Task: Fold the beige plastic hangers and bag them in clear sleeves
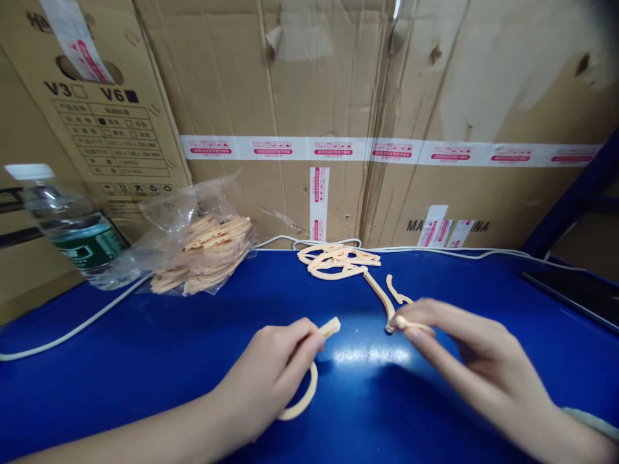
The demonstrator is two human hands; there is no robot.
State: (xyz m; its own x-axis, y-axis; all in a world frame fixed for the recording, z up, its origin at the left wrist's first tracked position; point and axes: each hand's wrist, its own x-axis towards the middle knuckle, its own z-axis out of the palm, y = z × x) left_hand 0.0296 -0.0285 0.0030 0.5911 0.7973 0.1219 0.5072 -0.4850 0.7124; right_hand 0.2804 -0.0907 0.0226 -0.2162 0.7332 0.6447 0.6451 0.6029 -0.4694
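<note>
My left hand (275,367) is closed on a tan curved plastic piece (309,380); its flat end sticks out past my thumb and its arc loops below my fingers. My right hand (454,341) pinches one end of a long thin tan strip (380,293) that runs back toward a small heap of similar tan pieces (336,260) on the blue table (145,361). A small hooked tan piece (397,293) lies just beyond my right fingers.
A clear plastic bag (193,248) holding several tan pieces lies at the back left. A water bottle (68,222) lies left of it. A white cable (72,328) runs along the table's back edge. Taped cardboard boxes (338,116) wall the back.
</note>
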